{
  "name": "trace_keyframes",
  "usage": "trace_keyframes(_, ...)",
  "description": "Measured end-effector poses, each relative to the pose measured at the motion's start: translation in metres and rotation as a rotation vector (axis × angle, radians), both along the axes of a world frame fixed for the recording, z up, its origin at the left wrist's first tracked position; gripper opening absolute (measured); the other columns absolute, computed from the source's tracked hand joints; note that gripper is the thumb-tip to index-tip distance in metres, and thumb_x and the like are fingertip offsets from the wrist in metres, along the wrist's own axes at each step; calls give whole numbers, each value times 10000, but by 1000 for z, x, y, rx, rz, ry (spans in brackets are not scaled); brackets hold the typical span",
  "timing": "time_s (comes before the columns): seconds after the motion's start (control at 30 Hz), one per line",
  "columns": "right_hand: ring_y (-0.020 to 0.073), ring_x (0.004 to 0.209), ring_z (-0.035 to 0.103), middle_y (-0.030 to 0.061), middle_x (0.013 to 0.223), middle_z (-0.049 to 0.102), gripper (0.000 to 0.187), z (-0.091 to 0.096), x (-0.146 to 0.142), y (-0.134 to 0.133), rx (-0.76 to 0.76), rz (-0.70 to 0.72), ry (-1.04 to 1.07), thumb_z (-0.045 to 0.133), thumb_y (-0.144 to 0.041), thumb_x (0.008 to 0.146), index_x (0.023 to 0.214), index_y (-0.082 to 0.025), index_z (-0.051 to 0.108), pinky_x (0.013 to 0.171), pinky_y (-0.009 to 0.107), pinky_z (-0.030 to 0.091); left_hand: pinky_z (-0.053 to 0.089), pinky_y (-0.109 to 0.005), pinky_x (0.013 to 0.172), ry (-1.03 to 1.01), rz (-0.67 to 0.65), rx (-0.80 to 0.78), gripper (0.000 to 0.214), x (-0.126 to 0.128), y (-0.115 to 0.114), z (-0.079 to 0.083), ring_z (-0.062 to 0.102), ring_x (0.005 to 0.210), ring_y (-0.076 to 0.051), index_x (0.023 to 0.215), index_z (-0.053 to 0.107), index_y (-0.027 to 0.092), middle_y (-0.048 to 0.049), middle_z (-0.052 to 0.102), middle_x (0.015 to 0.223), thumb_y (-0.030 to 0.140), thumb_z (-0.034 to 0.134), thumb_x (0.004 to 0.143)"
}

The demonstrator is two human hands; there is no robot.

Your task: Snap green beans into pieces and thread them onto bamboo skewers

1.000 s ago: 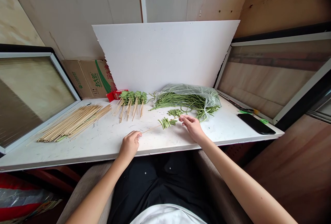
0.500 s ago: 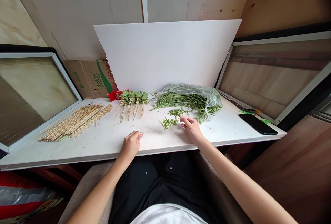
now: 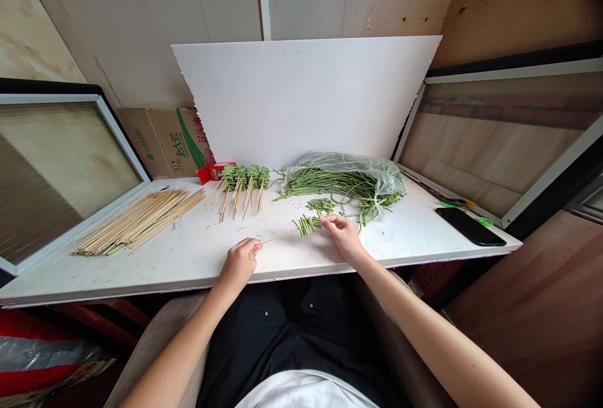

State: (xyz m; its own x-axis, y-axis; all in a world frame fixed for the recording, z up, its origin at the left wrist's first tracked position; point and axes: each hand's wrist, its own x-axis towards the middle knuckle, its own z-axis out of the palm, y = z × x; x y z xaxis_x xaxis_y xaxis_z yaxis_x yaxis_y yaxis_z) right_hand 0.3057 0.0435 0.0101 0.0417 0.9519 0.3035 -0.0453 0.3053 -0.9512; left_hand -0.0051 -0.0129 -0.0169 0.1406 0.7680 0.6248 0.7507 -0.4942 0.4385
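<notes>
My left hand (image 3: 241, 260) pinches the bare end of a thin wooden skewer (image 3: 272, 240) low over the table's front. Short green bean pieces (image 3: 305, 226) are threaded crosswise along the skewer's far part. At that end, my right hand (image 3: 342, 234) is closed with its fingertips against the threaded pieces; its fingers partly cover them and the skewer tip. Just behind it lie a small heap of cut bean ends (image 3: 320, 205) and long green beans (image 3: 325, 183) in a clear plastic bag (image 3: 384, 172).
Finished bean skewers (image 3: 245, 177) are stacked behind my left hand, near a red packet (image 3: 210, 172). Many bare skewers (image 3: 136, 223) lie at the left. A black phone (image 3: 470, 226) rests at the right. A white board (image 3: 306, 100) stands at the back beside a cardboard box (image 3: 162, 143).
My right hand has shifted slightly left and down along the skewer, closing in on the threaded bean pieces. My left hand has barely moved and keeps its pinch.
</notes>
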Motion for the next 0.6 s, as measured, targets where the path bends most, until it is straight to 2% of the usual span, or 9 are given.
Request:
trace_keyframes(0.37, 242, 893, 682, 56, 884, 759, 406, 0, -10, -4, -24, 73, -72, 786, -624, 778, 751, -224, 722, 864, 347, 512, 573, -253, 718, -25, -30, 9, 386, 2, 2, -1, 704, 735, -162, 876, 673, 205, -29, 722, 812, -57, 412, 766)
trace_keyframes(0.5, 248, 923, 676, 61, 939, 767, 402, 0, -11, -3, -36, 65, -60, 767, -624, 798, 850, -225, 776, 823, 332, 506, 562, -248, 699, -44, -2, 1, 344, 3, 3, 1, 692, 698, -161, 864, 666, 206, -15, 690, 745, -31, 425, 798)
trace_keyframes(0.6, 254, 917, 672, 79, 992, 773, 487, 1, -7, 0, -45, 32, -54, 611, -664, 890, 976, -223, 799, 719, 319, 491, 551, -256, 682, -58, 40, 5, 310, 2, 3, 1, 683, 675, -168, 864, 669, 205, -10, 672, 707, -4, 444, 819)
